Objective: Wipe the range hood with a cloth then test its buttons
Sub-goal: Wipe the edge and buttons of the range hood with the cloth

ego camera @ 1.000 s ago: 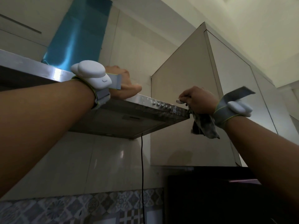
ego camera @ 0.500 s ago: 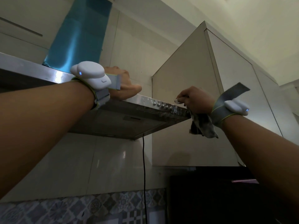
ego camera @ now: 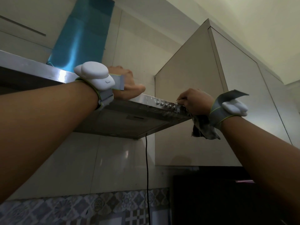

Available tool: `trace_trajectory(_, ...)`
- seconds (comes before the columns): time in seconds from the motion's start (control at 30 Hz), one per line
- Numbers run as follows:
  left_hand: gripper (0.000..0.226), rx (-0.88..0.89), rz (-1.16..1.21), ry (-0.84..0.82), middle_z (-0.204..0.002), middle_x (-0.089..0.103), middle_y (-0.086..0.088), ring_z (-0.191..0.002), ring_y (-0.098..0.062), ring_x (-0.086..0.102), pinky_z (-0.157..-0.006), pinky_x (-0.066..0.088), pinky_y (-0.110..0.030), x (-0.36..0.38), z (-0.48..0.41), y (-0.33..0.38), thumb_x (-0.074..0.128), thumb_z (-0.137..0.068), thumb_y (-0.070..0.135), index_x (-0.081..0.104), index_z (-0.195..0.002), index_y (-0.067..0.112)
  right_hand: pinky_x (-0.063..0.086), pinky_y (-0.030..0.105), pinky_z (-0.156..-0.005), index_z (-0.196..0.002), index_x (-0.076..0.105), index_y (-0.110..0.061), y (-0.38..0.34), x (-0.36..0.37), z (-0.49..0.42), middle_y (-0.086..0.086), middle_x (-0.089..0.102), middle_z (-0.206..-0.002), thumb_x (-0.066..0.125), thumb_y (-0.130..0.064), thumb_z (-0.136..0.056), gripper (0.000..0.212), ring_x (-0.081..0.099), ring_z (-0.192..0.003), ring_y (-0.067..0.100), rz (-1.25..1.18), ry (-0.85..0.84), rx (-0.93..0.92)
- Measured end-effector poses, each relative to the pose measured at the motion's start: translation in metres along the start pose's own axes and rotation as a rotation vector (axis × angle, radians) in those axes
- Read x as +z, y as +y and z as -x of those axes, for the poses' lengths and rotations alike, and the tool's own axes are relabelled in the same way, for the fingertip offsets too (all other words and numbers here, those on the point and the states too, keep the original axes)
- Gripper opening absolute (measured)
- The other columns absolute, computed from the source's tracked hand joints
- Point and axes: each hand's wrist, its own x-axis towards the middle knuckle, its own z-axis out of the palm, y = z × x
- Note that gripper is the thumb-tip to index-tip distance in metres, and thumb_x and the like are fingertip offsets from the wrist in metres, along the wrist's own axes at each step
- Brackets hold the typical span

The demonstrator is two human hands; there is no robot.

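Observation:
The steel range hood (ego camera: 123,117) juts out overhead, with a row of small round buttons (ego camera: 165,104) on its front strip near the right end. My left hand (ego camera: 128,86) rests on the hood's top front edge, fingers curled over it. My right hand (ego camera: 196,101) is at the hood's right corner, just right of the buttons, with fingers curled round a crumpled grey cloth (ego camera: 204,127) that hangs below the palm. A fingertip of that hand reaches toward the rightmost button.
A blue-filmed chimney (ego camera: 81,38) rises from the hood. A beige wall cabinet (ego camera: 194,95) stands close to the right of the hood. A black cord (ego camera: 147,176) hangs down the tiled wall. Patterned tiles (ego camera: 81,208) run below, beside a dark appliance (ego camera: 211,197).
My right hand has shifted slightly left along the hood's front toward the buttons, cloth still in it. My left hand has stayed in place.

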Motion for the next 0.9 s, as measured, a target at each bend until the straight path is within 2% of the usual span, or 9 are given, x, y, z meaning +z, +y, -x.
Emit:
trace_trajectory(0.07,0.056,0.001,-0.006,0.029,-0.066,0.041,-0.008,-0.063,-0.024,0.039,-0.069,0.034,-0.03,0.002,0.0,0.0,0.039,-0.094,0.058,0.039,-0.058,0.015,0.048,0.038,-0.096,-0.105,0.074,-0.024,-0.002,0.001,0.0,0.001,0.07,-0.113,0.053,-0.026,-0.095,0.023,0.06,-0.108,0.027,-0.007,0.007,-0.006)
trace_trajectory(0.2,0.053,0.02,-0.002,0.037,-0.061,0.038,-0.006,-0.061,-0.023,0.037,-0.064,0.033,-0.029,0.0,0.003,0.002,0.031,-0.076,0.065,0.038,-0.056,0.016,0.048,0.033,-0.092,-0.104,0.074,-0.023,-0.01,-0.004,-0.002,-0.001,0.071,-0.109,0.055,-0.025,-0.094,0.022,0.062,-0.103,0.023,-0.052,0.011,-0.044)
trace_trajectory(0.27,0.052,0.025,-0.008,0.025,-0.067,0.04,-0.007,-0.059,-0.022,0.035,-0.058,0.029,-0.026,-0.002,0.003,0.001,0.029,-0.076,0.065,0.037,-0.057,0.017,0.046,0.026,-0.087,-0.105,0.074,-0.017,-0.012,-0.011,-0.002,0.002,0.072,-0.105,0.058,-0.022,-0.094,0.021,0.064,-0.099,0.02,-0.168,0.016,-0.075)
trace_trajectory(0.33,0.052,0.018,-0.011,0.019,-0.076,0.043,-0.009,-0.064,-0.023,0.036,-0.061,0.03,-0.027,-0.002,0.001,0.0,0.029,-0.075,0.065,0.04,-0.064,0.015,0.047,0.026,-0.084,-0.105,0.074,-0.015,-0.013,-0.016,-0.001,0.004,0.073,-0.101,0.059,-0.022,-0.094,0.02,0.065,-0.094,0.021,-0.215,0.066,-0.076)
trace_trajectory(0.4,0.053,0.014,-0.003,0.052,-0.076,0.043,-0.01,-0.066,-0.024,0.038,-0.064,0.032,-0.029,0.0,0.001,-0.001,0.034,-0.077,0.063,0.044,-0.067,0.013,0.048,0.03,-0.087,-0.105,0.074,-0.019,-0.012,-0.015,-0.002,0.003,0.072,-0.102,0.057,-0.025,-0.095,0.021,0.064,-0.096,0.022,-0.172,0.11,-0.037)
trace_trajectory(0.57,0.053,0.036,-0.002,0.103,-0.056,0.034,-0.003,-0.056,-0.022,0.033,-0.055,0.026,-0.023,0.003,0.0,-0.002,0.04,-0.087,0.06,0.037,-0.054,0.018,0.045,0.029,-0.088,-0.105,0.074,-0.025,-0.015,-0.006,-0.003,0.001,0.071,-0.11,0.057,-0.025,-0.093,0.021,0.061,-0.106,0.025,-0.016,0.039,0.049)
trace_trajectory(0.67,0.055,0.019,-0.007,0.083,-0.06,0.038,-0.004,-0.057,-0.022,0.035,-0.056,0.027,-0.024,0.003,-0.003,-0.003,0.041,-0.093,0.057,0.038,-0.056,0.017,0.046,0.029,-0.087,-0.105,0.074,-0.026,-0.022,-0.001,-0.001,-0.002,0.07,-0.111,0.054,-0.022,-0.093,0.024,0.06,-0.107,0.024,0.075,0.04,0.017)
trace_trajectory(0.8,0.054,0.027,0.02,0.052,-0.078,0.042,-0.009,-0.073,-0.024,0.039,-0.069,0.03,-0.03,0.004,-0.005,-0.003,0.04,-0.092,0.061,0.033,-0.059,0.019,0.047,0.028,-0.089,-0.103,0.075,-0.023,-0.025,-0.011,-0.001,0.0,0.073,-0.104,0.059,-0.027,-0.092,0.019,0.064,-0.099,0.021,-0.148,0.058,-0.077)
trace_trajectory(0.9,0.053,0.032,0.016,0.03,-0.079,0.041,-0.009,-0.075,-0.023,0.039,-0.066,0.029,-0.028,0.002,-0.004,-0.003,0.039,-0.095,0.058,0.032,-0.059,0.02,0.046,0.027,-0.086,-0.105,0.074,-0.021,-0.028,-0.018,0.0,0.002,0.073,-0.099,0.058,-0.027,-0.094,0.021,0.064,-0.095,0.022,-0.138,0.093,-0.09)
